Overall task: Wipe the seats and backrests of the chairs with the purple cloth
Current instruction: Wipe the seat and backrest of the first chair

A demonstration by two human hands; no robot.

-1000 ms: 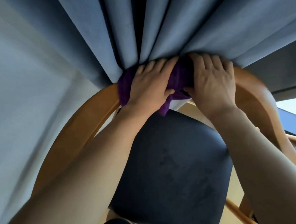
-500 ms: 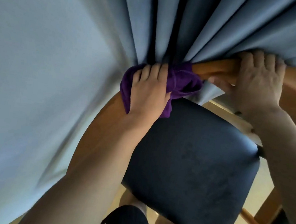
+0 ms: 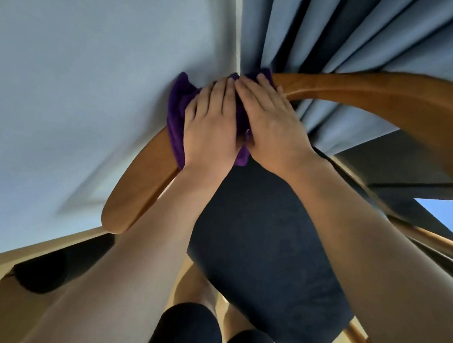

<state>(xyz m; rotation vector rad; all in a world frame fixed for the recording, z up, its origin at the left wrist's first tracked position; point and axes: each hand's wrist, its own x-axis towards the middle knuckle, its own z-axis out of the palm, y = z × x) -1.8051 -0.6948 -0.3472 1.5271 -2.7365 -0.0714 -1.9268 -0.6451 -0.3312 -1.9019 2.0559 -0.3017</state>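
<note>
Head view, pressing soft, light-looking purple cloth (image 3: 177,110) onto backrest (image 3: 368,88), left grip (image 3: 210,125) and right grip (image 3: 275,126) flat-fingered, probably easiest bunched mid-fold.

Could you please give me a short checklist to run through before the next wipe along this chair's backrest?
1. Purple cloth sits on the wooden backrest, at its left bend: ok.
2. Left hand and right hand both press on the cloth: ok.
3. Cloth wraps fully round the rail: cannot tell, the hands cover it.
4. Path to the right along the backrest is bare wood: ok.
5. Curtain kept off the rail: not ok, its folds hang against it.
6. Seat wiped: cannot tell.
</note>
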